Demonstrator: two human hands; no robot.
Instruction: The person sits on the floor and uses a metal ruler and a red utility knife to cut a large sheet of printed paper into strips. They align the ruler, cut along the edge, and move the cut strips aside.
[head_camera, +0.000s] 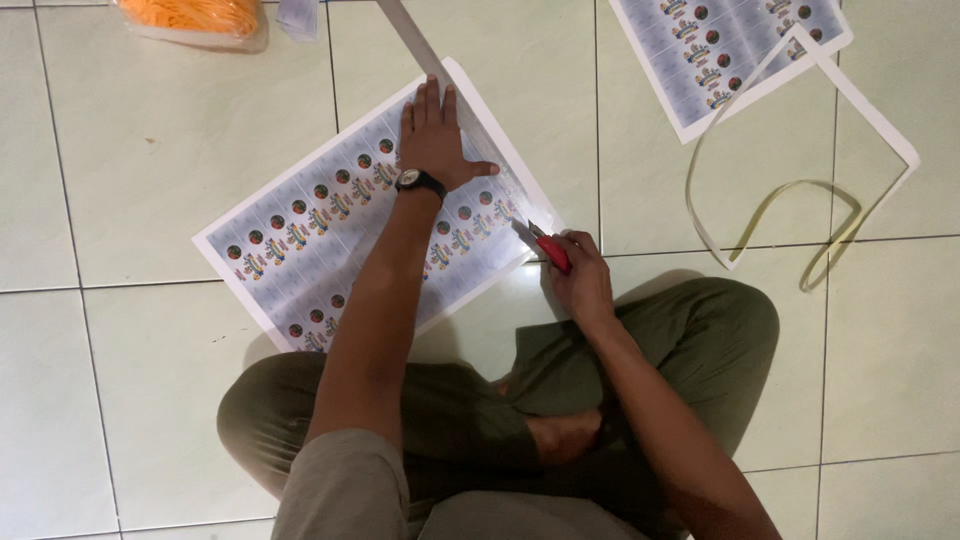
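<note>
While the left hand (432, 135) lies flat, fingers together, on the white sheet (300, 235) of small colourful stickers on the floor (150, 130), the right hand (580, 275) grips a red cutter (545, 248) at its edge.

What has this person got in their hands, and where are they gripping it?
The right hand grips a red utility knife by its handle. The left hand holds nothing; it presses flat on the printed sheet.
</note>
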